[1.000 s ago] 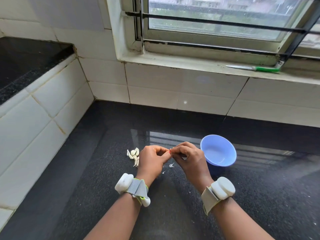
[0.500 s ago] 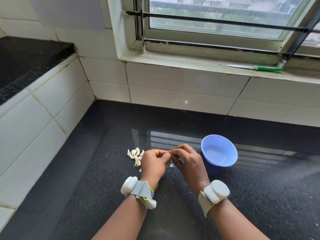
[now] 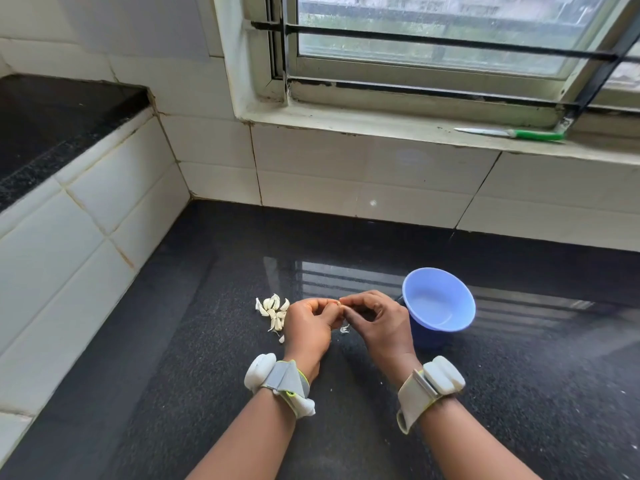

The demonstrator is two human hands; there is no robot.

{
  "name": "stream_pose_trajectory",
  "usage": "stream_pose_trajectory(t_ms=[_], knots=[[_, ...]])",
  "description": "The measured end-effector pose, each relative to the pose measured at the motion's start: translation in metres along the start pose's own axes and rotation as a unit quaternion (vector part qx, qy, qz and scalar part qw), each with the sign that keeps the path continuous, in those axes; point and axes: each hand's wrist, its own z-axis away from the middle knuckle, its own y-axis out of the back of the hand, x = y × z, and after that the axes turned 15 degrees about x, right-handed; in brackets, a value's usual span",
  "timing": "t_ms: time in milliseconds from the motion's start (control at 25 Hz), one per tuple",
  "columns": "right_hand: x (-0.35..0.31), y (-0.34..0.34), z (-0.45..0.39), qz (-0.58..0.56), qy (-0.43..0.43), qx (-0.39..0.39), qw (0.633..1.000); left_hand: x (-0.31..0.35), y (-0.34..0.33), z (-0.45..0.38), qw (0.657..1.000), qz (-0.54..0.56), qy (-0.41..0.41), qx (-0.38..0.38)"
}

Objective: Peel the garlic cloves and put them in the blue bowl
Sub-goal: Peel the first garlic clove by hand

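- Both hands meet just left of the blue bowl (image 3: 439, 299): left hand (image 3: 308, 323) and right hand (image 3: 377, 322) each pinch one garlic clove (image 3: 339, 303), barely visible between the fingertips.
- Keep the left grip firm, so the right can strip skin away.
- Unpeeled cloves (image 3: 273, 311) wait on the tabletop (image 3: 173, 375), left of the bowl.
- The bowl looks empty; drop the clove there once bare.

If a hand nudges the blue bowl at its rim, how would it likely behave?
The blue bowl looks like thin plastic and empty, so probably light. It would likely slide on the glossy black counter. Its base seems narrower than its rim, so it might tip.
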Motion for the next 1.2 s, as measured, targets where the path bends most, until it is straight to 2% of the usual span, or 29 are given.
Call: stream_pose_trajectory(t_ms=[160,280,480,680,800,920,1040,1200], knots=[[0.003,0.003,-0.003,-0.002,-0.014,0.006,1.0,0.003,0.005,0.002,0.998,0.027,0.006,-0.052],[0.007,0.003,-0.004,0.007,0.006,0.003,1.0,0.004,0.007,-0.002,0.997,0.003,-0.009,-0.074],[0.01,0.002,-0.005,0.038,0.09,-0.004,0.995,0.0,0.008,-0.007,0.995,-0.062,-0.054,-0.051],[0.008,0.006,-0.003,0.034,0.101,-0.022,0.994,-0.002,0.006,-0.006,0.993,-0.085,-0.077,-0.033],[0.003,0.006,-0.004,0.013,-0.006,-0.041,0.999,0.0,0.007,-0.005,0.996,-0.062,-0.057,-0.039],[0.002,0.005,-0.005,-0.085,-0.146,-0.057,0.984,0.004,0.006,-0.005,0.998,-0.037,-0.03,-0.044],[-0.003,0.005,-0.005,-0.223,-0.274,-0.063,0.933,0.006,0.007,-0.003,0.999,-0.017,-0.001,-0.045],[-0.004,0.006,-0.005,-0.309,-0.356,-0.061,0.88,0.004,0.008,-0.002,0.999,0.004,0.023,-0.048]])
